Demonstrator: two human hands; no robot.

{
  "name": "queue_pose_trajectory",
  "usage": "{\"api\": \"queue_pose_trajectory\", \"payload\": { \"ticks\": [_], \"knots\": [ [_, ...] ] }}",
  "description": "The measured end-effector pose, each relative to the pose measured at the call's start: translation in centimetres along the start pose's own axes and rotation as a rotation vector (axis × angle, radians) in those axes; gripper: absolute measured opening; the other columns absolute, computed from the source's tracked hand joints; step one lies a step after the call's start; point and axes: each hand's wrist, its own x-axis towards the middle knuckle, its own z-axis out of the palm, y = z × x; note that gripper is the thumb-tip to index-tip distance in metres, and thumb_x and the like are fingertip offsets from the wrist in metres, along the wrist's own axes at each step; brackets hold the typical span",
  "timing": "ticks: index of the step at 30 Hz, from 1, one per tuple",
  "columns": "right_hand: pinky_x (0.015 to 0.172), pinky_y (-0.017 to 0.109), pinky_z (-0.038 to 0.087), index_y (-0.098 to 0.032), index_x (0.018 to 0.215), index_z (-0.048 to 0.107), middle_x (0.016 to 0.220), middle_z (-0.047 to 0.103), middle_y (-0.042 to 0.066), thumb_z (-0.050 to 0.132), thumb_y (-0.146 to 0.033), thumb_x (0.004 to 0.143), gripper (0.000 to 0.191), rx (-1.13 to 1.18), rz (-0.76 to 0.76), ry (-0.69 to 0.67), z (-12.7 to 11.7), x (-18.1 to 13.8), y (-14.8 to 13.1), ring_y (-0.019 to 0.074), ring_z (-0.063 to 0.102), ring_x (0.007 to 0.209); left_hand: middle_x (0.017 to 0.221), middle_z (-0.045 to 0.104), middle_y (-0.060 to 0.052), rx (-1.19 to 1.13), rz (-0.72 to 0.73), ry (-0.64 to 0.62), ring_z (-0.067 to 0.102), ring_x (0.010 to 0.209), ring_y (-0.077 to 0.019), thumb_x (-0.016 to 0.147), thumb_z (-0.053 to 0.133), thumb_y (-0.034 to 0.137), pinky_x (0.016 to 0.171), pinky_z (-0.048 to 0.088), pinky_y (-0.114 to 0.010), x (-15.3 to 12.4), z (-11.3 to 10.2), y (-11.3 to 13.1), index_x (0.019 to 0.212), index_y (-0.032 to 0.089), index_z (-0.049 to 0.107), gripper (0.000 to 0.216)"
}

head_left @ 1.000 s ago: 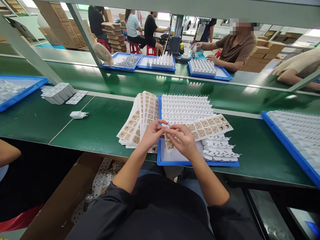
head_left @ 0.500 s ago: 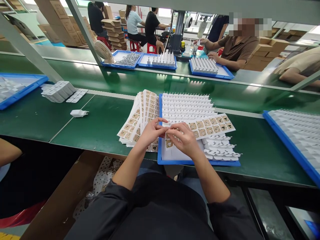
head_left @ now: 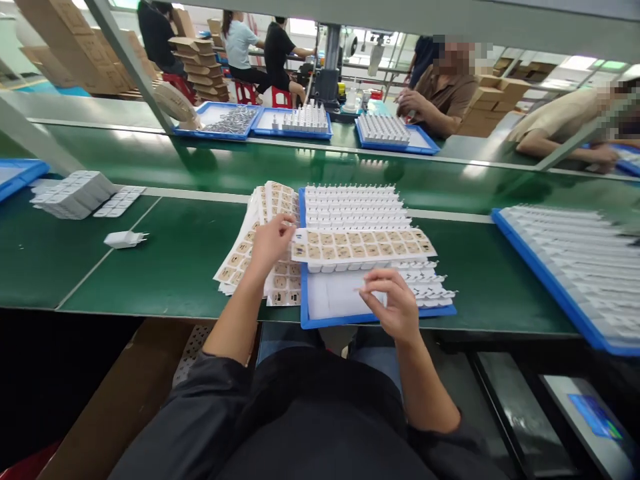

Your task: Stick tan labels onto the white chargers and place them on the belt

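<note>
The label sheet (head_left: 363,243), thin, light and likely floppy, lay across the blue tray (head_left: 380,319), pinched at its near-left end by the left hand (head_left: 270,243). Just below it, the right hand (head_left: 395,303) hovered half-curled over the tray; whether it held anything was unclear.

Factory hall: green counter (head_left: 165,267), grey metal frame (head_left: 127,63), stacked cardboard boxes (head_left: 55,40), red stools (head_left: 245,90), bright overhead light.

No lettering can be read: the marks on the label sheet (head_left: 363,243) beside the left hand (head_left: 270,241)'s grip are too small to make out.
</note>
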Motion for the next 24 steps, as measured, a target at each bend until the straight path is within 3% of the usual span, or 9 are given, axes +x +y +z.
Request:
{"api": "queue_pose_trajectory", "payload": {
  "ticks": [3, 5, 8, 10, 12, 14, 17, 20, 24],
  "knots": [
    [0.077, 0.039, 0.061, -0.027, 0.09, 0.072, 0.092, 0.072, 0.005, 0.07, -0.019, 0.091, 0.008, 0.058, 0.128, -0.076, -2.6, -3.9, -0.4, 0.0218, 0.071, 0.085, 0.083, 0.078, -0.004, 0.077, -0.01, -0.013, 0.071, 0.08, -0.0225, 0.087, 0.065, 0.029, 0.079, 0.05, -0.032, 0.6, -0.5, -0.8, 0.099, 0.024, 0.074, 0.016],
    [0.076, 0.039, 0.061, -0.027, 0.09, 0.072, 0.089, 0.072, 0.006, 0.07, -0.02, 0.091, 0.007, 0.059, 0.239, -0.053, -4.2, -6.4, -0.3, 0.0224, 0.071, 0.084, 0.09, 0.079, -0.005, 0.071, 0.007, -0.018, 0.071, 0.086, -0.0231, 0.089, 0.063, 0.029, 0.082, 0.052, -0.033, 0.3, -0.8, -0.9, 0.101, 0.023, 0.075, 0.017],
    [0.074, 0.039, 0.06, -0.026, 0.09, 0.073, 0.088, 0.072, 0.006, 0.071, -0.021, 0.09, 0.005, 0.069, 0.378, 0.094, -6.3, -9.5, 0.5, 0.0233, 0.07, 0.084, 0.108, 0.077, -0.009, 0.075, 0.131, 0.236, 0.068, 0.102, -0.0245, 0.096, 0.056, 0.031, 0.091, 0.053, -0.037, -1.6, -0.5, 0.7, 0.109, 0.019, 0.073, 0.024],
    [0.07, 0.037, 0.059, -0.027, 0.09, 0.074, 0.087, 0.071, 0.006, 0.071, -0.022, 0.089, 0.005, 0.099, 0.438, 0.195, -7.3, -10.8, 0.9, 0.023, 0.069, 0.083, 0.114, 0.074, -0.01, 0.053, 0.304, 0.348, 0.066, 0.108, -0.0243, 0.098, 0.054, 0.031, 0.095, 0.053, -0.038, -3.8, 0.9, 2.7, 0.114, 0.018, 0.069, 0.025],
    [0.067, 0.035, 0.058, -0.027, 0.092, 0.075, 0.088, 0.07, 0.005, 0.072, -0.022, 0.089, 0.006, 0.126, 0.472, 0.261, -7.8, -11.5, 1.2, 0.022, 0.068, 0.082, 0.11, 0.074, -0.008, -0.003, 0.535, 0.148, 0.068, 0.103, -0.0222, 0.097, 0.058, 0.031, 0.094, 0.055, -0.035, -6.6, 3.5, 5.2, 0.114, 0.02, 0.067, 0.022],
    [0.068, 0.033, 0.057, -0.026, 0.093, 0.075, 0.088, 0.07, 0.005, 0.072, -0.021, 0.089, 0.007, 0.145, 0.473, 0.3, -8.0, -11.6, 1.5, 0.0209, 0.067, 0.082, 0.116, 0.072, -0.009, 0.003, 0.726, -0.192, 0.068, 0.11, -0.0235, 0.096, 0.062, 0.031, 0.097, 0.056, -0.036, -9.2, 6.9, 7.5, 0.119, 0.022, 0.065, 0.024],
    [0.068, 0.032, 0.057, -0.025, 0.092, 0.076, 0.09, 0.068, 0.006, 0.074, -0.021, 0.088, 0.006, 0.164, 0.45, 0.317, -7.9, -11.4, 1.7, 0.0207, 0.067, 0.086, 0.128, 0.066, -0.014, 0.097, 0.754, -0.522, 0.064, 0.12, -0.0299, 0.09, 0.072, 0.033, 0.1, 0.055, -0.041, -11.6, 12.1, 9.8, 0.128, 0.018, 0.058, 0.043],
    [0.069, 0.032, 0.057, -0.024, 0.09, 0.075, 0.093, 0.067, 0.007, 0.075, -0.022, 0.088, 0.004, 0.179, 0.456, 0.317, -7.4, -11.2, 1.7, 0.0213, 0.066, 0.089, 0.127, 0.065, -0.016, 0.151, 0.64, -0.63, 0.062, 0.122, -0.0319, 0.087, 0.075, 0.023, 0.102, 0.054, -0.046, -11.8, 14.9, 10.1, 0.131, 0.016, 0.055, 0.049],
    [0.067, 0.03, 0.056, -0.024, 0.088, 0.074, 0.09, 0.067, 0.006, 0.074, -0.024, 0.089, 0.001, 0.271, 0.494, 0.329, -6.4, -11.0, 1.1, 0.0192, 0.065, 0.084, 0.122, 0.066, -0.013, -0.093, 0.409, -0.621, 0.064, 0.114, -0.0277, 0.084, 0.075, 0.018, 0.099, 0.056, -0.043, -11.1, 13.7, 8.1, 0.126, 0.018, 0.061, 0.044]
  ]
}}
